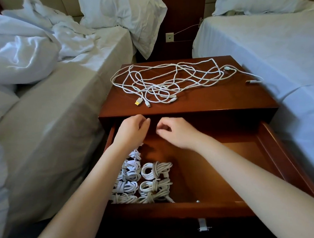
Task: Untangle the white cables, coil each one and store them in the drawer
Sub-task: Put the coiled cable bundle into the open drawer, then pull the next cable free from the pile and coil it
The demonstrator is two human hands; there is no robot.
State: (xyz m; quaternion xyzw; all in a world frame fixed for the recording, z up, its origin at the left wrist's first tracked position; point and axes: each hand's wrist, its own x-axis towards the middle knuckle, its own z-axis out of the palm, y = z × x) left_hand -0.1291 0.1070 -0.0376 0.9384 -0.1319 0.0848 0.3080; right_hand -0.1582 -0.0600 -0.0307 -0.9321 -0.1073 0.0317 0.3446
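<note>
Left hand (132, 129) and right hand (175, 131) over open brown wooden drawer (221, 170), fingers softly bent, holding nothing. Messy white cables (157, 90) on brown wooden nightstand top (207, 100). Coiled white cables (154, 170) inside drawer, left side.

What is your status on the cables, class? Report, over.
Left hand and right hand over open drawer, loosely curled, nothing visibly held. Coiled cables stowed drawer's left side. Tangled cables on nightstand top. No obstruction seen.
</note>
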